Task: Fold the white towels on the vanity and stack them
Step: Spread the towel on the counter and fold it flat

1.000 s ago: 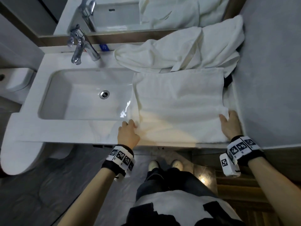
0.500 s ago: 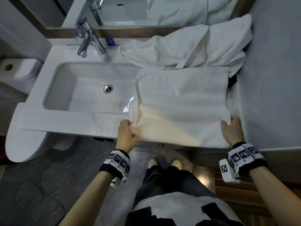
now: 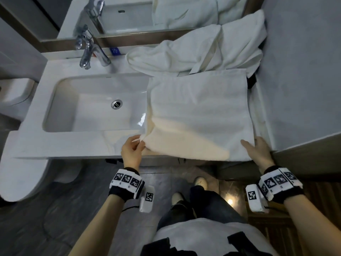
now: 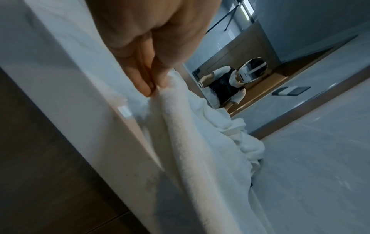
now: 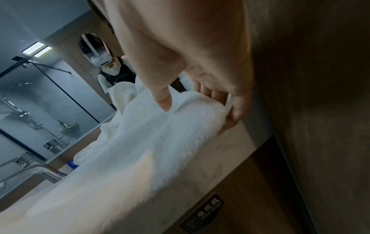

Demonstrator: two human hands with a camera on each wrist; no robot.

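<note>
Two hands at near corners of flat towel [image 3: 199, 111] on vanity [image 3: 77, 143], right of sink [image 3: 96, 104]. Left hand [image 3: 131, 152]: fingertips [image 4: 152, 88] pinching lifted left corner. Right hand [image 3: 259, 151]: thumb on top, fingers curled under right corner. Crumpled towel [image 3: 199, 50] behind, touching flat one's far edge.

i see bare counter [image 3: 73, 145] left of the spread towel [image 3: 199, 111], sink basin [image 3: 92, 108] open behind it. right side blocked by wall [image 3: 304, 89]. rear blocked by crumpled towel pile [image 3: 193, 52], faucet [image 3: 86, 50] and mirror [image 3: 129, 13].
</note>
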